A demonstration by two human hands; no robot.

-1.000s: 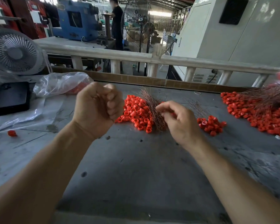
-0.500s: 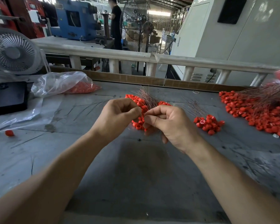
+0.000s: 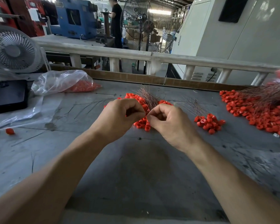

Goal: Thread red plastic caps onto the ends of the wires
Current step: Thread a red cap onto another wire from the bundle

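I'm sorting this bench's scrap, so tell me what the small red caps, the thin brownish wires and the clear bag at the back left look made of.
Small red caps: moulded plastic by the look, uniform colour, slight sheen.
Thin brownish wires: probably copper or coated metal, hair-fine, stiff, coppery tint.
Clear bag: thin plastic film, see-through, wrinkled, with glossy highlights.

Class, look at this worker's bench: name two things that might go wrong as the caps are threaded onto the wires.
1. Both the left hand and right hand pinch together right above the middle pile of red caps; a slipped cap would likely vanish into it.
2. The wire bundle fans out beside the working fingers, so neighbouring strands may snag or bend.
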